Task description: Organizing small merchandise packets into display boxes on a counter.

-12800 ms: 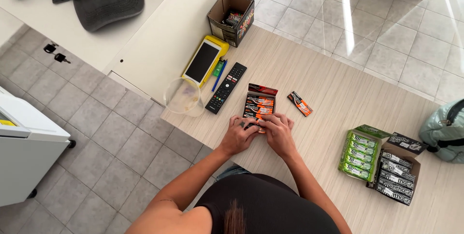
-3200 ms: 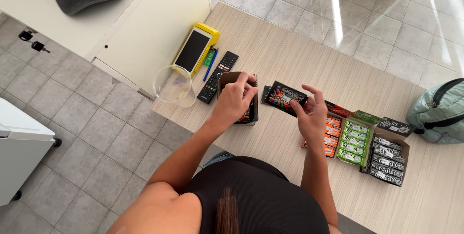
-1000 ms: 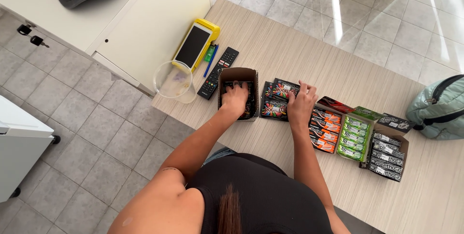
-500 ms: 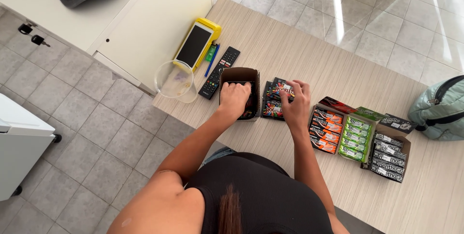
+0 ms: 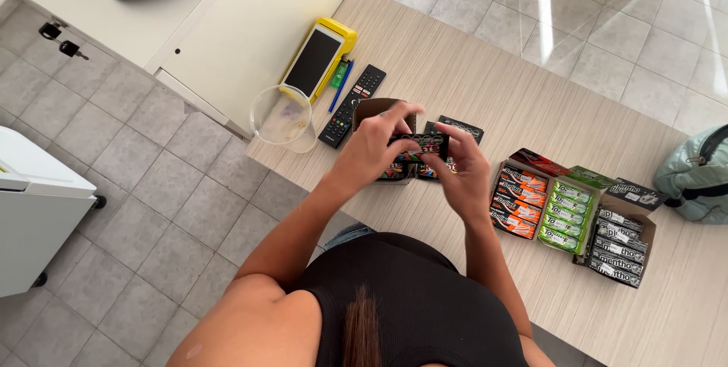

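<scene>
A slim dark candy pack [image 5: 419,142] is held level between both hands above the wooden counter [image 5: 470,79]: its left end is pinched by the curled fingers of the left hand [image 5: 373,147], its right end by the thumb and fingers of the right hand [image 5: 460,170], so both sets of fingers are closed narrowly around it. Directly beneath the fingers, partly hidden by them, an open brown cardboard box [image 5: 371,108] is seen, with more dark packs [image 5: 459,127] lying just beyond the fingertips, touching or nearly touching the box. Just past the left hand, on the far side of the box, a black remote control [image 5: 353,94] lies, with a blue pen [image 5: 340,86] beside it and a yellow-edged card terminal [image 5: 317,59] farther out still; a clear plastic cup [image 5: 282,117] sits at the counter edge beyond the left wrist. To the outside of the right hand, near but apart, three open display boxes are lined up: orange packs [image 5: 517,196], then green packs [image 5: 567,211], then black packs [image 5: 618,249]. Farthest out on that side, a pale green bag [image 5: 694,177] rests on the counter.
</scene>
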